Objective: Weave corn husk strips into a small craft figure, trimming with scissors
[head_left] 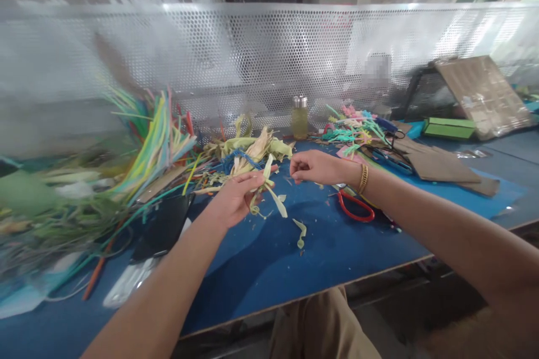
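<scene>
My left hand [241,196] is closed on a pale yellow-green husk strip [269,190] whose ends curl down below the fingers. My right hand [314,167], with a gold bangle on the wrist, is pinched shut a little to the right of it; what it holds is too small to name. Both hands hover above a blue table [269,258]. Just behind them lies a pile of dried husk leaves [252,151] with a blue thread in it. A loose husk scrap [300,231] lies on the table below the hands.
Red-handled scissors [356,207] lie under my right wrist. A bundle of coloured strips [155,140] fans up at the left beside a black phone [162,227]. A small jar [300,118] stands by the perforated metal screen [269,61]. Cardboard sheets [442,165] and a green box [448,128] lie right.
</scene>
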A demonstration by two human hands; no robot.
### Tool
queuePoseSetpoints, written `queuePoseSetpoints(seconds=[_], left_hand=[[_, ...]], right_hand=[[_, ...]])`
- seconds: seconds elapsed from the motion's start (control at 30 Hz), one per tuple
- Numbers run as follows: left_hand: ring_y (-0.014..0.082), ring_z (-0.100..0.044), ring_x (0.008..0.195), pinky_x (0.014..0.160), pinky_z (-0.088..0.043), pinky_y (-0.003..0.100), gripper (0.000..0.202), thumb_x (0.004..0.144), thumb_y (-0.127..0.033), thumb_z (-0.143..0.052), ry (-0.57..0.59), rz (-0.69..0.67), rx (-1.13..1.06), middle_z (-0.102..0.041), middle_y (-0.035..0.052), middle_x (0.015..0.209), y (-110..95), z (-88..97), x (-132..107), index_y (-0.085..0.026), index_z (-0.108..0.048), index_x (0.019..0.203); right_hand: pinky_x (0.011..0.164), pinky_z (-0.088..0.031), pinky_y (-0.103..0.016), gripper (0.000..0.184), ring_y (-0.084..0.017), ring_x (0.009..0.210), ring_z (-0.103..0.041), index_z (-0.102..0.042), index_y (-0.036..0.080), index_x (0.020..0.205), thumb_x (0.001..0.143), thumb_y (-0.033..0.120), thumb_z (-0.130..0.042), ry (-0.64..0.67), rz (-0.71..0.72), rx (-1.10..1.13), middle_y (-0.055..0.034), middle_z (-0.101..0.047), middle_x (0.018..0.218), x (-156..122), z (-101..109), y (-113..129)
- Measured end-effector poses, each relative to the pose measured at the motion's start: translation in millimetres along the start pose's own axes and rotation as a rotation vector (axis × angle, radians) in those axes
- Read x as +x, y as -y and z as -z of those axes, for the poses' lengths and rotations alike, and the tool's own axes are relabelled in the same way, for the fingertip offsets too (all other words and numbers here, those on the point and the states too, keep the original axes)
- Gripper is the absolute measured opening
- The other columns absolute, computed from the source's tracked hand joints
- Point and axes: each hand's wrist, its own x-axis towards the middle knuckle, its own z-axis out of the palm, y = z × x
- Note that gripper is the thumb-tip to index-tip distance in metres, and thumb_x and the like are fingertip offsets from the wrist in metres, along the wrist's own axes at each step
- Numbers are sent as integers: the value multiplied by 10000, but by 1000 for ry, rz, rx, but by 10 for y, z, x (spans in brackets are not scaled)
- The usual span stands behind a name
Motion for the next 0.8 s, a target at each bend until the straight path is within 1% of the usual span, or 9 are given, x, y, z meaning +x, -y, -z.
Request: queuePoseSetpoints(seconds=[0.13,0.2,0.3,0.37,0.43,0.53,0.63,0.7,0.8], left_hand=[[142,-633,651,534,-448,228,237,574,-273,-881,24,57,14,-698,42,713,72,-12,21,-167,-689,663],[139,-630,634,576,-480,246,237,578,-274,-883,25,78,33,-695,39,702,93,8,37,-161,-693,664],[124,-618,608,568,-496,242,231,600,-283,-875,15,93,61,-705,50,742,83,69,61,-151,-709,690],[127,-640,645,555,-504,221,239,606,-280,-874,11,116,48,-726,73,831,68,100,68,-148,-722,736],[166,-692,784,547,-506,195,262,609,-278,-877,27,129,6,-737,105,1007,62,96,63,-153,-723,779],[226,-713,943,518,-486,169,275,598,-280,-887,57,126,-45,-716,116,1148,75,34,38,-159,-693,752],[222,-723,893,513,-476,170,285,584,-288,-894,64,146,-39,-744,111,1026,99,-27,12,-160,-666,697],[193,-718,822,553,-499,184,269,585,-280,-891,66,161,-12,-751,101,939,110,-35,8,-160,-679,697],[136,-669,673,586,-525,205,236,583,-270,-880,30,155,36,-738,79,827,109,3,26,-154,-702,686]], right_hand=[[674,-482,-240,60,-133,757,-660,-594,169,866,809,175,-610,78,38,98,-22,-709,783,84,-69,49],[700,-491,-246,53,-131,772,-665,-594,171,864,817,187,-614,106,45,159,-22,-711,789,98,-75,53],[647,-472,-226,74,-108,709,-636,-602,170,876,825,220,-624,68,13,197,-20,-717,788,71,-25,11],[604,-451,-212,103,-96,671,-613,-606,161,883,822,238,-637,24,-24,210,-24,-720,788,37,19,-37],[588,-440,-206,116,-94,664,-611,-612,154,885,817,241,-648,11,-41,218,-27,-723,787,11,40,-78],[660,-476,-225,99,-112,732,-655,-616,162,873,809,224,-659,46,-7,248,-22,-727,787,18,0,-88],[747,-504,-255,82,-126,783,-682,-606,172,851,799,206,-660,93,42,311,-10,-723,770,72,-68,-29],[743,-504,-257,84,-125,773,-680,-600,177,840,794,209,-662,85,53,322,-4,-719,764,103,-81,17],[695,-481,-242,103,-122,759,-665,-608,181,855,799,245,-665,16,34,278,-8,-725,783,91,-19,29]])
